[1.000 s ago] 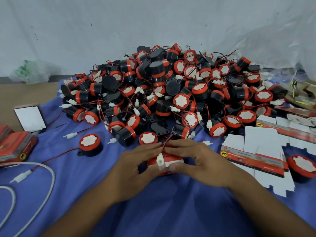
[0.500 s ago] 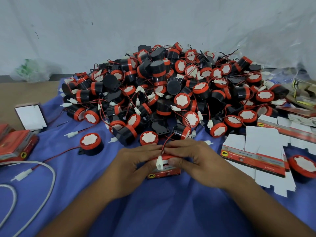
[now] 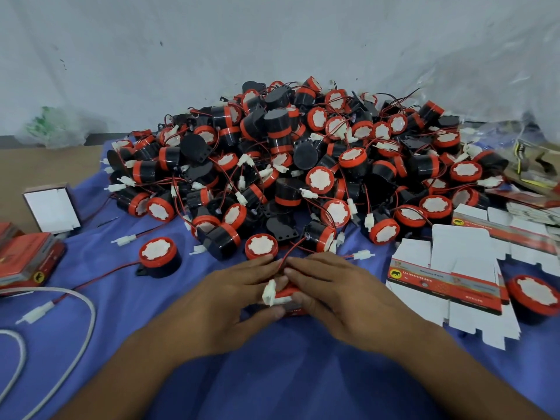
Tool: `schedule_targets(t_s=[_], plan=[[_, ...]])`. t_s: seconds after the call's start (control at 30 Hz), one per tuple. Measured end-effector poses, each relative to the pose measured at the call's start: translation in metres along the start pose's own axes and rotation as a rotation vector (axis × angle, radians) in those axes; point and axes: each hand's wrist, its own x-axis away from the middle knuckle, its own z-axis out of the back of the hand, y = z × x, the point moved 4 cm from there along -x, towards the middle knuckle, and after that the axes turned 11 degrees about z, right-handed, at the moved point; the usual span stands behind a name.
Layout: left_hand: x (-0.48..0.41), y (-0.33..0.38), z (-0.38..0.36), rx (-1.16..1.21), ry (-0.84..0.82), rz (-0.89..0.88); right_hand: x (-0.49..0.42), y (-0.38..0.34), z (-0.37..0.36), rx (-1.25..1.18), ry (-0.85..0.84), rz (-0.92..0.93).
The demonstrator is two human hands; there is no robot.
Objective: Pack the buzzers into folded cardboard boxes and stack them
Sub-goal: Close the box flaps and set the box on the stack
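Both hands at centre, on blue cloth [image 3: 272,374]. Left hand [image 3: 224,301] and right hand [image 3: 342,295] are clamped from either side on one small red printed cardboard box [image 3: 295,310], fingers curled over its top, thumbs on the near face. The box is mostly covered, so its contents are hidden. A white plastic connector [image 3: 269,291] sticks up out of the gap between the thumbs. A thin red wire [image 3: 283,259] runs out from between the fingertips toward 12 o'clock.

12 o'clock of the hands: big heap of black round buzzers with red rims and white centres [image 3: 303,165], loose, with tangled red wires and white plugs.

3 o'clock: unfolded flat cardboard box blanks, white inside with a red printed strip [image 3: 448,283], overlapping, nothing in them. One lone black-and-red buzzer [image 3: 536,298] sits face up at their right edge, touching.

10 o'clock, near: single black-and-red buzzer on its own [image 3: 159,257], face up, wire trailing toward 8 o'clock.

9 o'clock, frame edge: stack of closed red cardboard boxes [image 3: 27,262]; contents cannot be seen. Behind it, at 10 o'clock, a small box showing a white face [image 3: 51,207]; cannot tell if it is filled.

8 o'clock: thick white cable loop [image 3: 75,313] on the cloth.

11 o'clock, far: crumpled clear plastic bag with green print [image 3: 51,128] against the wall.
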Motion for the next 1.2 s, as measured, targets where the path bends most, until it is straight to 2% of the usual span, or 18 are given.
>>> schedule_targets(t_s=[0.13,0.23,0.33,0.4,0.57,0.67,0.8,0.97,1.2], plan=[[-0.003,0.002,-0.002,-0.101,0.055,-0.054,0.0,-0.001,-0.004,0.005,0.038,-0.002],[-0.004,0.004,-0.008,-0.184,0.039,-0.094,0.003,0.007,-0.011,-0.191,0.025,-0.078],[-0.003,0.003,-0.007,-0.159,0.029,-0.059,0.002,0.015,-0.017,-0.521,0.064,-0.164],[-0.004,0.005,-0.007,-0.157,0.032,-0.038,-0.002,0.017,-0.017,-0.635,0.103,-0.183],[-0.01,0.016,-0.008,-0.024,0.053,-0.04,-0.009,0.02,-0.028,-0.645,0.103,-0.189],[-0.009,0.009,-0.007,0.026,0.077,0.039,-0.009,0.024,-0.03,-0.808,0.13,-0.267],[-0.007,0.001,-0.003,0.077,0.127,0.085,-0.001,0.032,-0.021,-0.95,0.203,-0.284],[-0.008,0.002,-0.002,0.102,0.183,0.081,0.001,0.024,-0.017,-0.562,0.294,-0.099],[-0.009,0.002,-0.002,0.082,0.137,0.028,0.002,0.02,-0.019,-0.339,0.432,-0.082]])
